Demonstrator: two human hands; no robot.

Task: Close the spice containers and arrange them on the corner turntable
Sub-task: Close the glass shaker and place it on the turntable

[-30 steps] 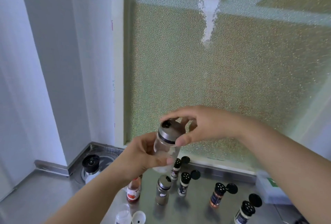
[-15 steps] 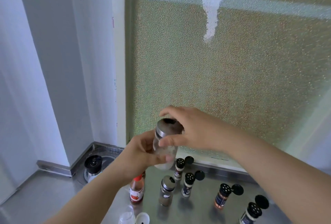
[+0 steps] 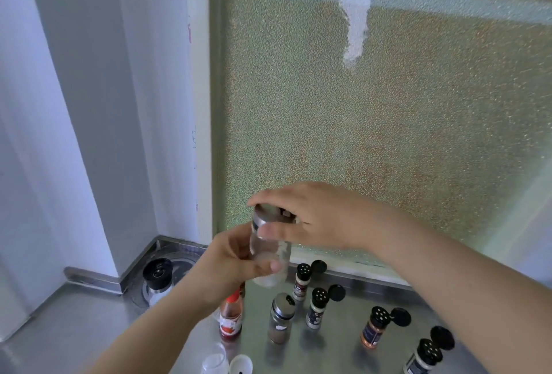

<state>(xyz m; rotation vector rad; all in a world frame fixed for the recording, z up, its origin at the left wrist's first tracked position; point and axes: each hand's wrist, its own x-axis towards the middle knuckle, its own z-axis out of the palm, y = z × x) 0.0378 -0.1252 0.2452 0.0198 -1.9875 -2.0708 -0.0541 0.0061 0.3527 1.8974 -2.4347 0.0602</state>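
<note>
Left of the raised glass jar (image 3: pixel 270 254), a black-capped grinder (image 3: pixel 157 275) stands on the corner turntable (image 3: pixel 182 257). The left hand (image 3: pixel 236 263) grips the jar's body; the right hand (image 3: pixel 310 218) curls over its metal lid (image 3: pixel 266 214).

I count two silver-capped glass shakers (image 3: pixel 270 249), four black-topped spice jars (image 3: pixel 302 282) with lids flipped open, one red-capped bottle (image 3: pixel 230 318), and one black-lidded jar (image 3: pixel 157 276).

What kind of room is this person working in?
Probably a home kitchen corner. A stainless steel counter runs below a frosted glass window, small spice jars stand on it with flip lids open, and a round turntable sits in the corner.
</note>
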